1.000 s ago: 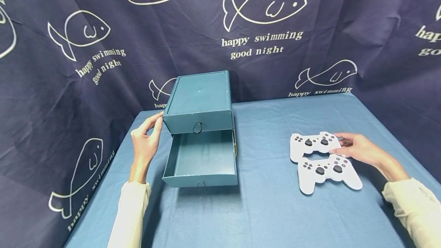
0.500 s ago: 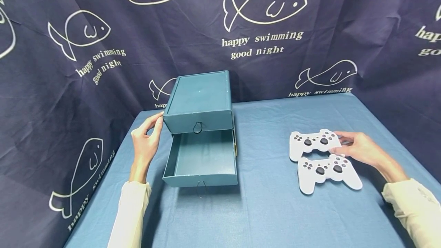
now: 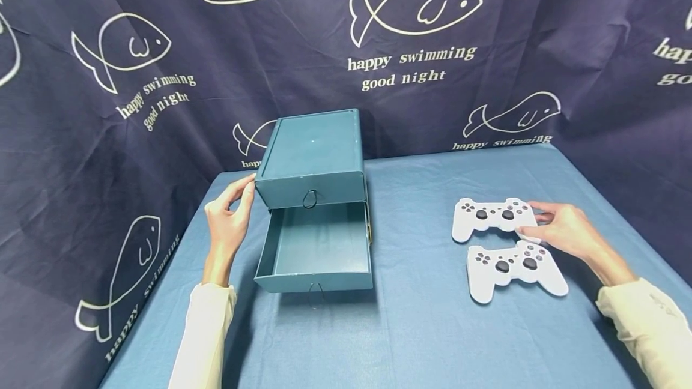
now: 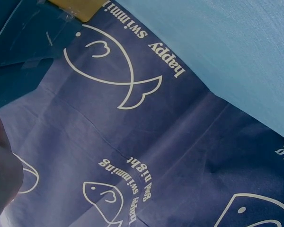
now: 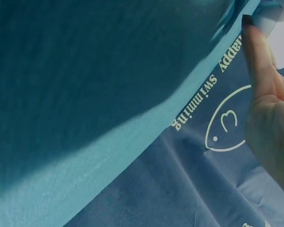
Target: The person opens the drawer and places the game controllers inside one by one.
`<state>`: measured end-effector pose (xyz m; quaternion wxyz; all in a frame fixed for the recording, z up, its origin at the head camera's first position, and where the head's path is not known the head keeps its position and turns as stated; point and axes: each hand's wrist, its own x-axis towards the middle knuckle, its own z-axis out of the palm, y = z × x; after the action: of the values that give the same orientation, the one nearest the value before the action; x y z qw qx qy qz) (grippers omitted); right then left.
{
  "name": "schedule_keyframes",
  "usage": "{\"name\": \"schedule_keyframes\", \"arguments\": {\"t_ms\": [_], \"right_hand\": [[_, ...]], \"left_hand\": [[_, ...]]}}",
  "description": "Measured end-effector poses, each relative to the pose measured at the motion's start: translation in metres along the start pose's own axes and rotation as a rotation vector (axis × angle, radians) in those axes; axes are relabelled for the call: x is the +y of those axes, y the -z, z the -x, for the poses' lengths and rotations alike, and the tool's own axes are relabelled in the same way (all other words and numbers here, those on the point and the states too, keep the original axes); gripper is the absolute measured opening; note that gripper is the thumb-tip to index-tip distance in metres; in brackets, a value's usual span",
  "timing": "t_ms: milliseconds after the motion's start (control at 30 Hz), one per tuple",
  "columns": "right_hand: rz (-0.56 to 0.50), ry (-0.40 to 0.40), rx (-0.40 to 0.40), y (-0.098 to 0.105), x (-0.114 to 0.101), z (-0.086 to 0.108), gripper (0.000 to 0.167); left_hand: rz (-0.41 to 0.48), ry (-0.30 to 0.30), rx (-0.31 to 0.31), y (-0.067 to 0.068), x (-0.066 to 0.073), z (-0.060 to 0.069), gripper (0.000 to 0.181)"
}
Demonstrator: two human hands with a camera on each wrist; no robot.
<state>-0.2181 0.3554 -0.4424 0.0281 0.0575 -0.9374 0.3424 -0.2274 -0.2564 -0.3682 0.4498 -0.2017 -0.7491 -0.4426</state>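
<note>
A teal two-drawer box (image 3: 316,143) stands at the left of the table, its lower drawer (image 3: 319,245) pulled out with nothing visible inside. My left hand (image 3: 229,221) touches the box's left front corner with its fingertips and thumb; the left wrist view catches only part of this hand (image 4: 4,175). On the right, my right hand (image 3: 567,230) pinches the right end of a white game controller (image 3: 492,215), thumb on top. A second white game controller (image 3: 516,269) lies just in front of it. In the right wrist view the held controller is mostly cut off.
Blue cloth covers the table (image 3: 421,317). Dark blue fabric (image 3: 303,59) printed with fish rises behind it and along both sides. A wire loop handle (image 3: 310,200) hangs from the upper drawer; another loop (image 3: 316,296) hangs from the lower one.
My right hand has shifted the far controller slightly away from me, widening its separation from the near one. The left hand, the box and the near controller have stayed put.
</note>
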Motion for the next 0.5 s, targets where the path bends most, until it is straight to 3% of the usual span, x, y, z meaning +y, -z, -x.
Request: {"name": "schedule_keyframes", "arguments": {"t_ms": [500], "right_hand": [[0.043, 0.004, 0.082, -0.0007, -0.0044, 0.0026, 0.077]], "left_hand": [[-0.009, 0.003, 0.000, 0.0001, 0.0007, -0.0005, 0.024]]}}
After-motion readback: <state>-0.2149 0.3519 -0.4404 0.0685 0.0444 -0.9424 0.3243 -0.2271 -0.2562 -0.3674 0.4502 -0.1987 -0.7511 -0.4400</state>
